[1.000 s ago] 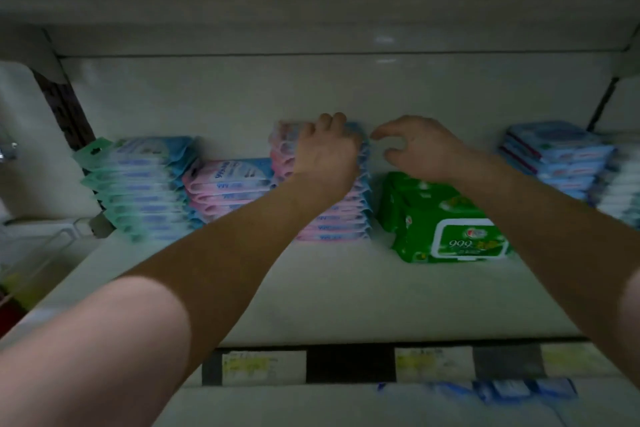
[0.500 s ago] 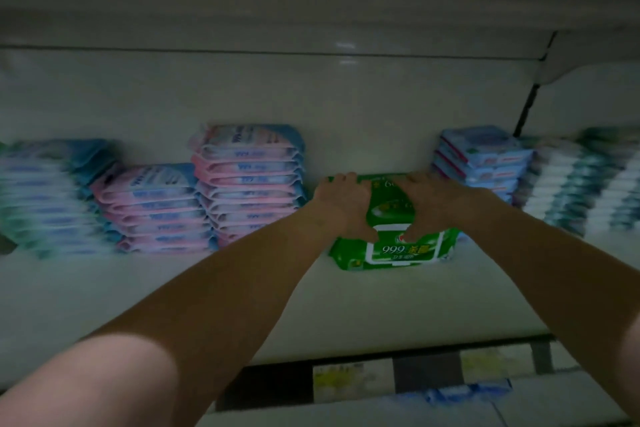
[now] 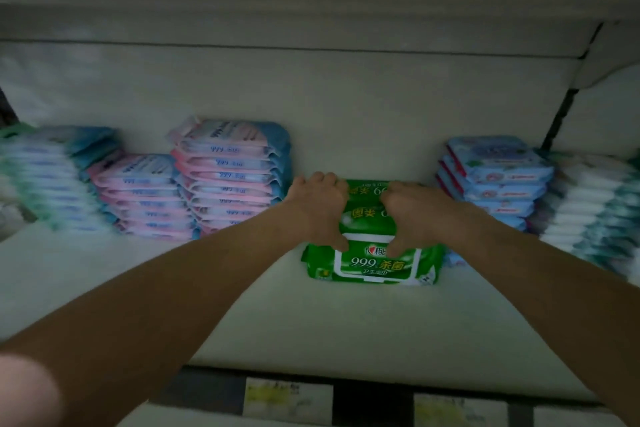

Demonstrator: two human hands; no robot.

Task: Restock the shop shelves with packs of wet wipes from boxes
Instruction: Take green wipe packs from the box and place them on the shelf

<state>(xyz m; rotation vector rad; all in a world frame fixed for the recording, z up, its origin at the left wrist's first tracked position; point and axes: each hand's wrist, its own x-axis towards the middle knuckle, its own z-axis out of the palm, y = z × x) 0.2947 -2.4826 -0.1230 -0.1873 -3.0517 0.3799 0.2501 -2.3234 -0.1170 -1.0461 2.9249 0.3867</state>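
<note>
Green packs of wet wipes (image 3: 375,262) lie on the pale shelf (image 3: 270,319), one at the front with more lined up behind it. My left hand (image 3: 320,210) grips their left side and my right hand (image 3: 412,215) grips their right side, with thumbs pressed on the front pack's white lid. A tall stack of pink and blue packs (image 3: 232,177) stands just left of my left hand. A stack of light blue packs (image 3: 495,180) stands right of my right hand.
A lower pink stack (image 3: 142,194) and a teal and white stack (image 3: 52,177) fill the shelf's left end. White and teal packs (image 3: 595,215) sit at the far right. Price labels (image 3: 287,400) line the shelf's front edge. The upper shelf hangs low overhead.
My left hand left the tall pink stack and both hands came down onto the green packs. The view has shifted right and closer to the shelf.
</note>
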